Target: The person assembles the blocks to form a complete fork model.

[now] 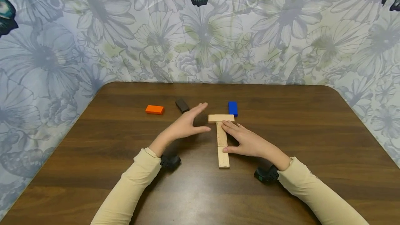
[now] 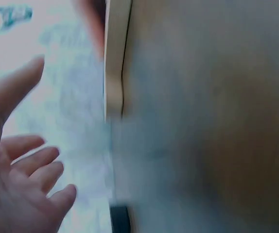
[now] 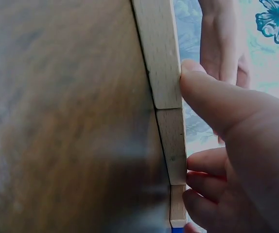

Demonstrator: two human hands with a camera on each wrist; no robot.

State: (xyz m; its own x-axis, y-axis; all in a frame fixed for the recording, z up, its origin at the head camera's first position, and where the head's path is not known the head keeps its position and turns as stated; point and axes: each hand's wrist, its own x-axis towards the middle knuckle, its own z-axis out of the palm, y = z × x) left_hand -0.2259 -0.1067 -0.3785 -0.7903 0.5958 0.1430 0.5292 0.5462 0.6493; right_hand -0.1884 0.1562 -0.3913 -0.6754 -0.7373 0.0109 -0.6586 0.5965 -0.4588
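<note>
Three plain wooden blocks lie in a T on the table. One block (image 1: pixel 215 118) runs crosswise at the far end, and a second block (image 1: pixel 221 137) and a third block (image 1: pixel 223 160) line up end to end toward the near side. My right hand (image 1: pixel 247 141) rests on these two from the right, its thumb on the nearest block and fingertips on the second, as the right wrist view also shows. Left of the T, my left hand (image 1: pixel 187 122) hovers with fingers extended and thumb spread, holding nothing.
A blue block (image 1: pixel 232 108) lies right by the crosswise block's far right end. Beyond my left hand is a dark block (image 1: pixel 182 105), with an orange block (image 1: pixel 155 109) farther left. The brown wooden table (image 1: pixel 125 94) ends at a flower-patterned wall (image 1: pixel 206 44).
</note>
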